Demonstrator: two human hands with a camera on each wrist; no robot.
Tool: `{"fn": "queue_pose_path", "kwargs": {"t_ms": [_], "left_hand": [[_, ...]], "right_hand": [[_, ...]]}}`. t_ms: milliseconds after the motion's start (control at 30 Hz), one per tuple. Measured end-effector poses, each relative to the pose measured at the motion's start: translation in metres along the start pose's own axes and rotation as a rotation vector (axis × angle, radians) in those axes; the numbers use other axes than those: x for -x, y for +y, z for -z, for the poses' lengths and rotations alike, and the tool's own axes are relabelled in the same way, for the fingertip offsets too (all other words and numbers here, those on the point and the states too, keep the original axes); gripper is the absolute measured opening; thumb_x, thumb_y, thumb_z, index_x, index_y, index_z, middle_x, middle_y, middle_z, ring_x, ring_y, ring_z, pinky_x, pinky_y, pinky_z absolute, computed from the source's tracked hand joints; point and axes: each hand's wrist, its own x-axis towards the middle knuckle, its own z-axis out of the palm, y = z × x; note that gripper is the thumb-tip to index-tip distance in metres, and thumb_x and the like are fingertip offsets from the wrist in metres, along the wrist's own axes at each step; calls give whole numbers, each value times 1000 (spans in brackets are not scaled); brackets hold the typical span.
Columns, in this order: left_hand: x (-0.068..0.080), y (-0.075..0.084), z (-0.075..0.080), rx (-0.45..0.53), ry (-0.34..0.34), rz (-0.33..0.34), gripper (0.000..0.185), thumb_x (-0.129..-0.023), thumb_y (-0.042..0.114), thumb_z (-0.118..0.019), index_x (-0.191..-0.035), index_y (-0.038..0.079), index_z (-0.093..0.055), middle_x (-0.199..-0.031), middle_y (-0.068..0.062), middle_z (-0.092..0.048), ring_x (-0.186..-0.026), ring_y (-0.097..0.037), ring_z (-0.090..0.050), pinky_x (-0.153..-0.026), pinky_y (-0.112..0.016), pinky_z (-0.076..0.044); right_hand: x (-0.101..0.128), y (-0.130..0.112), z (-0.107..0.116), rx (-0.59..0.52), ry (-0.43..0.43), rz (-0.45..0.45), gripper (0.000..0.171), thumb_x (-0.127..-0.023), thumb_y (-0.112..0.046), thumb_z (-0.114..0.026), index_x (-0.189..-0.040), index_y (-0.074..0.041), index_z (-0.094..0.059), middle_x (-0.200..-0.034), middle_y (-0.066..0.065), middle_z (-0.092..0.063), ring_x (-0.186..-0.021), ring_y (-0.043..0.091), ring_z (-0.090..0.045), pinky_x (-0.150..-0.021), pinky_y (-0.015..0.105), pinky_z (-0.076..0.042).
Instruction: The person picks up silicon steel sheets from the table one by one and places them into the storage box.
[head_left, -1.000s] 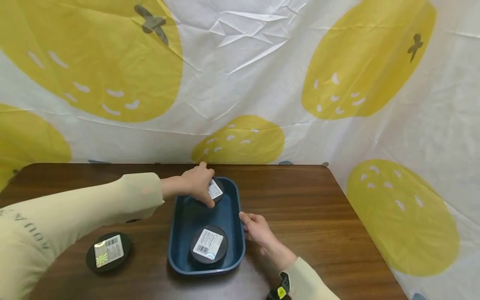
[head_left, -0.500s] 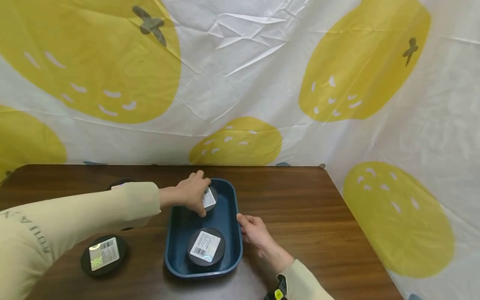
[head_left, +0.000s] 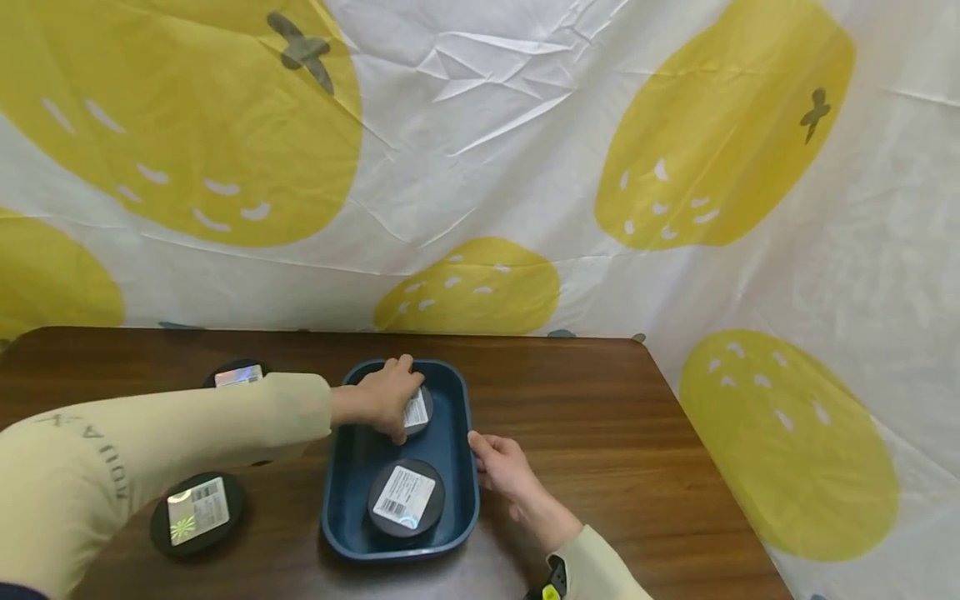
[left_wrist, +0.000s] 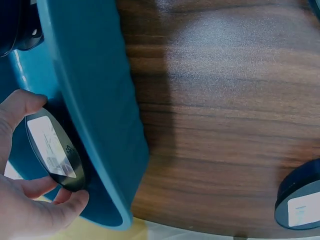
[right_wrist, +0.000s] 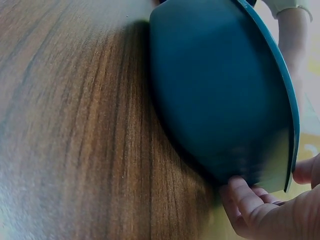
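Note:
In the head view my left hand grips a round black container with a white label, inside the far part of a blue tray. Thumb and fingertips pinch its edges in the left wrist view, where the container looks tilted; whether it touches the tray floor I cannot tell. A second labelled black container lies in the tray's near half. My right hand holds the tray's right side, thumb at the rim and fingers against the outer wall, as the right wrist view shows.
Another labelled black container lies on the brown wooden table left of the tray. Farther back is one more container, partly behind the left sleeve. A fruit-patterned curtain hangs at the table's back.
My left hand and its container have come nearer and lower within the tray. The left sleeve has dropped, uncovering the container behind it. My right hand keeps its hold on the tray.

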Motion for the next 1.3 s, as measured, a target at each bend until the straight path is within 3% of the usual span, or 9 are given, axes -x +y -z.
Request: {"fn": "queue_pose_path", "kwargs": {"t_ms": [567, 800, 900, 1133, 1300], "left_hand": [[-4, -5, -13, -7, -16, -1, 75, -52, 15, -91, -114, -6, -56, -105, -18, -44, -92, -30, -46, -70, -41, -48], [-5, -8, -15, -33, -29, -66, 56, -58, 14, -86, -103, -5, -60, -92, -14, -48, -79, -25, -50, -69, -38, -47], [-5, -10, -14, -20, -31, -81, 52, -59, 13, -85, -101, -4, -59, -89, -12, -50, -76, -23, -50, -69, -37, -47], [-2, -9, -10, 5, -33, -83, 54, -57, 13, -87, -100, -3, -59, -87, -10, -53, -78, -21, -51, -69, -36, -47], [2, -13, 2, 14, -26, -100, 57, -58, 19, -87, -102, -6, -60, -86, -10, -54, -77, -20, -51, -68, -35, -47]], "right_hand": [[1, 0, -1, -25, -8, -4, 43, -100, -22, -44, -114, 18, -53, -98, 25, -66, -84, 19, -65, -78, 36, -52], [-1, 3, 0, -23, 6, -4, 40, -99, -22, -46, -108, 16, -56, -84, 12, -67, -75, 14, -63, -75, 33, -53], [-1, 2, 0, -21, 1, -3, 40, -99, -22, -46, -108, 15, -56, -83, 10, -67, -75, 13, -63, -75, 33, -53], [1, 2, 1, -28, -14, 9, 44, -99, -22, -45, -115, 18, -53, -97, 25, -66, -83, 20, -66, -78, 36, -53], [0, 2, 1, -21, -1, 1, 42, -99, -22, -45, -111, 16, -56, -92, 20, -68, -80, 17, -65, -77, 35, -53]]}}
